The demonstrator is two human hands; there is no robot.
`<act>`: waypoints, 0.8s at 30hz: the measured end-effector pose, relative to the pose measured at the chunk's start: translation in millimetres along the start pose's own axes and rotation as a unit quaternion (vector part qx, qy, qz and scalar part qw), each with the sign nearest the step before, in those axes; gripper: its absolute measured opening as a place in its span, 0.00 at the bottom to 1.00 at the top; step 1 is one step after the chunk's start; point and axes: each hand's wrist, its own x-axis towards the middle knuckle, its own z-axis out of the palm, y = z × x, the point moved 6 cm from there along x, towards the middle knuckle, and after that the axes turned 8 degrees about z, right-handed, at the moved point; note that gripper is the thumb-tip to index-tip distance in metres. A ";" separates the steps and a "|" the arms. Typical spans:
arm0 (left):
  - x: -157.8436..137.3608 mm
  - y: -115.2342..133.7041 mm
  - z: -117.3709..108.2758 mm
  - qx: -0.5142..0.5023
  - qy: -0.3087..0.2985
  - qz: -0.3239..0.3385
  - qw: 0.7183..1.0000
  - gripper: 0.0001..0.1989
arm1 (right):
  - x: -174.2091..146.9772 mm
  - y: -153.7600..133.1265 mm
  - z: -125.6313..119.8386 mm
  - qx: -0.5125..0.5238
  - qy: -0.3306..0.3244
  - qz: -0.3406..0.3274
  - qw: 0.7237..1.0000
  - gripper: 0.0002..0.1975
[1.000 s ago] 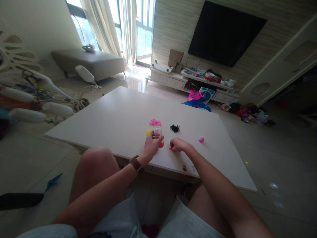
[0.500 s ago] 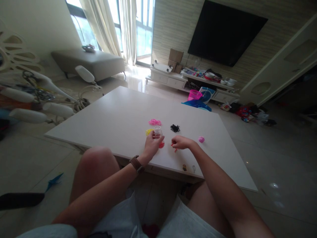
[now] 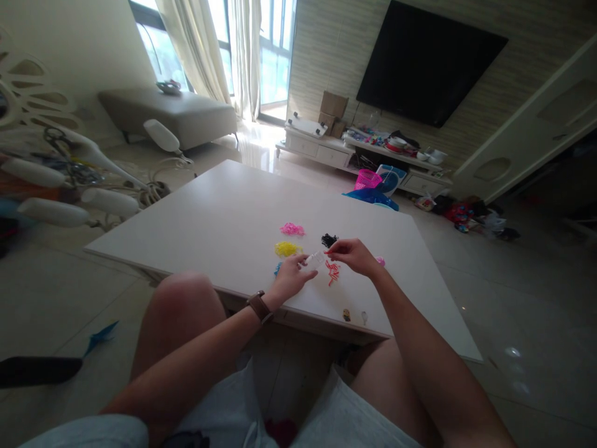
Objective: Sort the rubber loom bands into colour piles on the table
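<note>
My left hand [image 3: 290, 279] is wrapped round a small clear bottle [image 3: 314, 261], tipped over with one end toward the right. Close to that end, my right hand [image 3: 352, 254] pinches a small red piece [image 3: 329, 252]; its exact kind is too small to make out. Below the right hand lies a loose pile of red pieces [image 3: 333, 272]. A yellow pile [image 3: 286, 249] sits just beyond my left hand, with a pink pile [image 3: 291, 229] behind it. Blue pieces [image 3: 278, 269] peek out beside the left hand. Past my right fingers is a black pile [image 3: 328, 239], partly covered.
All this is on a white table [image 3: 224, 218]. A pink lump [image 3: 381, 261] shows behind my right wrist. Near the front edge lie a small yellow-brown figure [image 3: 346, 315] and a small clear item [image 3: 364, 317]. A pink basket [image 3: 367, 179] stands beyond the table.
The bottle has gone from upright to tipped rightward in my left hand. My right hand has risen off the red pile and moved to the bottle's end with a red piece.
</note>
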 end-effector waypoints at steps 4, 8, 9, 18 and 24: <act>-1.6 2.0 2.5 0.023 -0.006 0.010 1.000 0.17 | -2.6 -6.4 6.0 -0.059 0.001 -0.017 0.998 0.08; -2.9 1.2 4.6 0.048 -0.015 0.014 0.999 0.18 | -3.2 -11.8 9.2 -0.099 -0.016 -0.035 0.994 0.08; -3.1 1.1 4.8 0.054 -0.017 0.015 0.998 0.18 | -3.6 -13.8 9.9 -0.110 -0.022 -0.047 0.993 0.09; -2.6 0.1 4.9 0.039 -0.018 0.007 0.999 0.18 | -8.6 -16.6 11.1 -0.096 -0.018 -0.041 0.994 0.08; -2.5 2.0 4.6 0.016 -0.014 0.011 1.000 0.16 | -6.1 -13.2 3.1 -0.063 0.019 -0.041 0.997 0.10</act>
